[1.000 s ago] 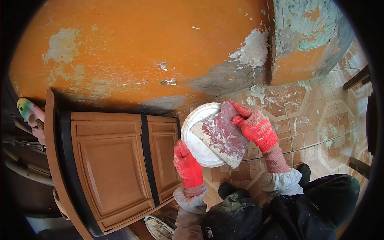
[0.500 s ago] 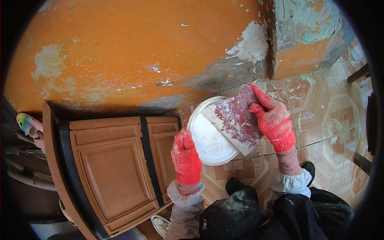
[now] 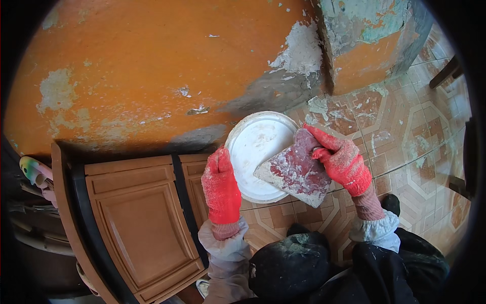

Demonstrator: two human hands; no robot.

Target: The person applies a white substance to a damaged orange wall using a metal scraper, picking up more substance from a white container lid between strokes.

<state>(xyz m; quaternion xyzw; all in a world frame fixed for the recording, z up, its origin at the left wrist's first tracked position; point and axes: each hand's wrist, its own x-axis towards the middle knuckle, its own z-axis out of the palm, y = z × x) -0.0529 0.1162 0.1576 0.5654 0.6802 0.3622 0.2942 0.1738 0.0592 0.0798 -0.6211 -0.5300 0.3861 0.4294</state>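
My left hand [image 3: 220, 187], in a red glove, grips the near left rim of a round white tub [image 3: 255, 144] of smooth white paste. My right hand [image 3: 340, 161], also red-gloved, is closed on a wide scraper [image 3: 298, 175] with a dark red, paste-smeared surface. The scraper is held angled over the tub's right side, with its pale lower edge near the paste.
A brown wooden cabinet [image 3: 136, 218] stands lower left, with pink and green objects [image 3: 35, 172] beyond its side. A peeling orange wall [image 3: 152, 76] rises in front, meeting a scraped column [image 3: 369, 55]. Patterned floor tiles [image 3: 405, 131] show splatters; dark furniture legs [image 3: 440, 76] are at right.
The scraper has dipped down and right, uncovering more paste, after rising half a second ago. The tub and my left hand have moved up and slightly left in view.
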